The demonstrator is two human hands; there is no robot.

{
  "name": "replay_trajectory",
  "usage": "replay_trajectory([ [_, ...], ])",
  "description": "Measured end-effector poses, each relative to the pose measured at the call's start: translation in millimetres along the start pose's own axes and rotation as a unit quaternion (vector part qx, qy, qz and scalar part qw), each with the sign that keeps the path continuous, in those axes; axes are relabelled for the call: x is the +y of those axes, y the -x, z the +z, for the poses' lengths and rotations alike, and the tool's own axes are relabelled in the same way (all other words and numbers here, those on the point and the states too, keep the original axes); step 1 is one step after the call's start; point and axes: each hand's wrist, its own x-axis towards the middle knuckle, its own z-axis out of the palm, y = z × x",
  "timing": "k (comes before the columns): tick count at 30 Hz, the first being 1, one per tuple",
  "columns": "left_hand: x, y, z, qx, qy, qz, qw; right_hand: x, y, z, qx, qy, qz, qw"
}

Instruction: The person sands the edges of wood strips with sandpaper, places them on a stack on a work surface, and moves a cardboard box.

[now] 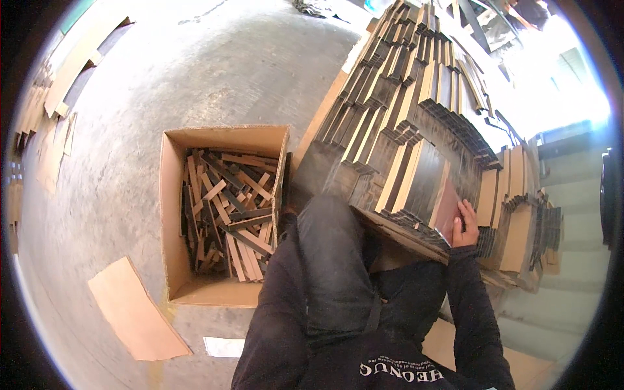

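My right hand (463, 225) grips the edge of a reddish-brown cardboard sheet (447, 207) at the near end of a long row of upright, folded dark and tan cardboard pieces (403, 123). The row slants away to the upper right. My black-sleeved right forearm comes up from the lower edge. My left sleeve runs up beside my raised knee (331, 253) toward an open cardboard box (170, 195); the left hand itself is hidden. The box holds several loose dark and tan cardboard strips (227, 214).
More stacked tan cardboard (520, 221) stands right of my hand. A flat cardboard sheet (133, 312) and a small white scrap (224, 346) lie on the grey concrete floor (195, 65). Cardboard pieces (71, 65) lie along the far left.
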Motion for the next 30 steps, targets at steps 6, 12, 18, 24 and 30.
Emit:
replay_trajectory([
  [6,1,-17,8,-0.009,0.009,0.000,1.000,3,1,0,0.015,0.017,-0.013,1.000],
  [12,1,-23,3,0.000,0.007,-0.013,1.000,2,1,2,0.015,0.003,0.011,1.000],
  [18,8,-22,4,0.000,-0.011,-0.030,0.999,-1,-3,1,-0.002,-0.001,0.013,1.000],
  [24,19,8,79,-0.134,-0.270,-0.059,0.952,-4,1,-1,-0.003,0.001,0.034,0.999],
  [30,27,97,167,-0.149,-0.562,0.162,0.797,-15,-3,-2,0.003,-0.003,0.030,1.000],
])
